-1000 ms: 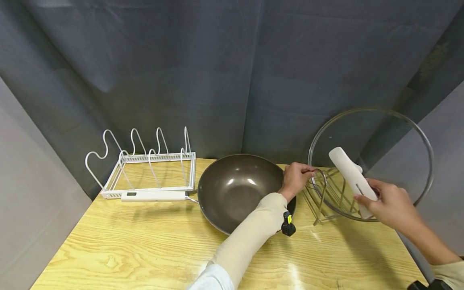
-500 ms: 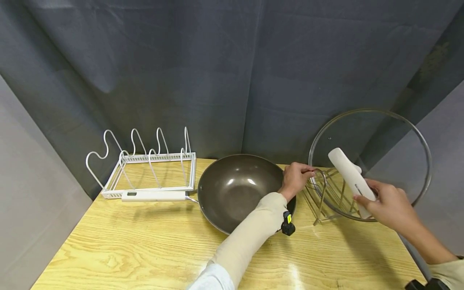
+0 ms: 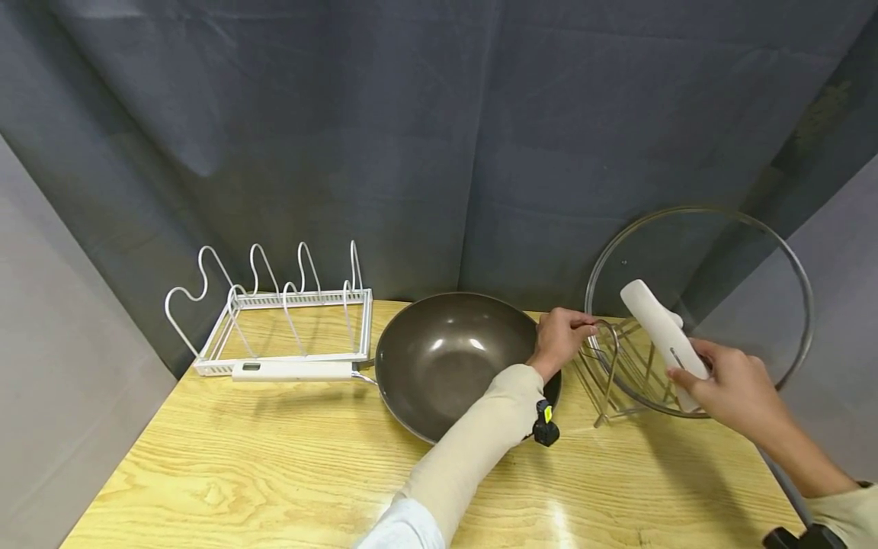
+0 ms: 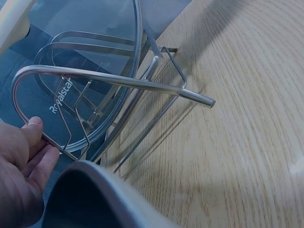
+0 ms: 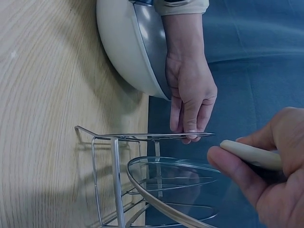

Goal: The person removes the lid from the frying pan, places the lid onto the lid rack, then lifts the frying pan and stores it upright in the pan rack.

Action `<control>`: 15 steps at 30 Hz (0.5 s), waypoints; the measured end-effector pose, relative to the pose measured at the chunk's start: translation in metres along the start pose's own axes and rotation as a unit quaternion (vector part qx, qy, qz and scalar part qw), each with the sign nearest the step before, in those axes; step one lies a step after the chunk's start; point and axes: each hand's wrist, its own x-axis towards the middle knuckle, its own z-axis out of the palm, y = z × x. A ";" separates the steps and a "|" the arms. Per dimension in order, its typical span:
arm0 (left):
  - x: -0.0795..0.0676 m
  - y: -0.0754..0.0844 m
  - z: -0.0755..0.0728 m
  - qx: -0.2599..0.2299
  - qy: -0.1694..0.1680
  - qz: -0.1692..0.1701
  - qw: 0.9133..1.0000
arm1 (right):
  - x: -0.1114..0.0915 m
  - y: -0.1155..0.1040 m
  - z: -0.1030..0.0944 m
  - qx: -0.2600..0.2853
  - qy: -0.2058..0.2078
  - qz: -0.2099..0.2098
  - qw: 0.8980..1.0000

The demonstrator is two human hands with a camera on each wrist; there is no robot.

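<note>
My left hand [image 3: 559, 339] pinches the end hoop of a metal lid rack [image 3: 609, 375] at the right of the table. The left wrist view shows its thumb and fingers around the hoop's wire. My right hand [image 3: 744, 389] grips the white handle [image 3: 661, 328] of a large glass lid [image 3: 734, 282]. That lid stands on edge, with its lower part among the rack's wires; "Royalstar" is printed on it in the left wrist view. In the right wrist view the metal rim [image 5: 152, 197] sits between hoops. Whether it touches the rack's base, I cannot tell.
A dark wok [image 3: 446, 366] sits mid-table under my left forearm, its white handle [image 3: 295, 371] pointing left. Behind that handle stands a white wire rack [image 3: 281, 358] with several upright loops. A grey curtain [image 3: 411, 152] hangs along the back; grey panels flank both sides.
My right hand and the lid have shifted very slightly left. My left hand stays on the rack's hoop, and the wok and white rack keep their places.
</note>
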 end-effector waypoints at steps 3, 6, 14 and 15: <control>0.000 0.000 0.000 0.001 0.002 -0.003 1.000 | 0.000 -0.001 0.001 0.001 0.000 -0.001 1.000; 0.000 0.000 0.000 0.001 0.003 -0.006 1.000 | 0.000 -0.001 0.003 0.000 -0.001 -0.002 1.000; -0.001 0.000 0.000 0.004 -0.005 -0.014 1.000 | 0.002 0.000 0.005 -0.002 -0.006 0.009 1.000; -0.001 0.000 0.000 0.006 -0.005 -0.015 1.000 | 0.002 0.001 0.005 -0.003 -0.005 0.007 1.000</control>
